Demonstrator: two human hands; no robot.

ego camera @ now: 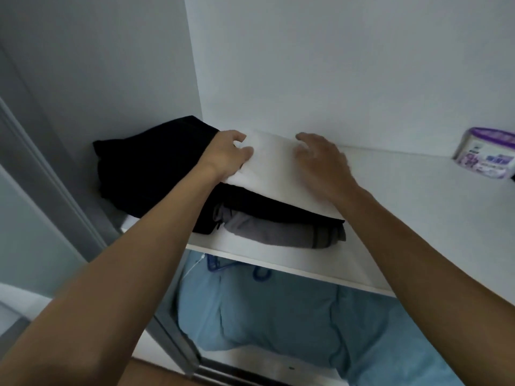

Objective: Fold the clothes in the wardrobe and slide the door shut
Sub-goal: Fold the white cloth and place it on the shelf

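Left grip (228, 151) pinches the white cloth's (273, 168) left edge; right grip (320, 160) lies spread and flat on its right half. The cloth tops the dark pile (156, 174) at the shelf's (278, 260) left end, its long axis running back-left to front-right, between both hands.

A folded white cloth (281, 168), smooth and matt, tops a stack of soft fabrics on a matt white laminate shelf (404, 207): a black garment (150, 168) of dense, light-absorbing cloth and a grey knit piece (276, 232) with a slightly ribbed edge. At the shelf's right end stands a glossy plastic tub (486, 154) with a purple lid and printed label. Below hangs pale blue cloth (278, 319), lightly creased, on a blue plastic hanger (220, 264), beside the wardrobe's grey, satin-finished door frame (53, 174).
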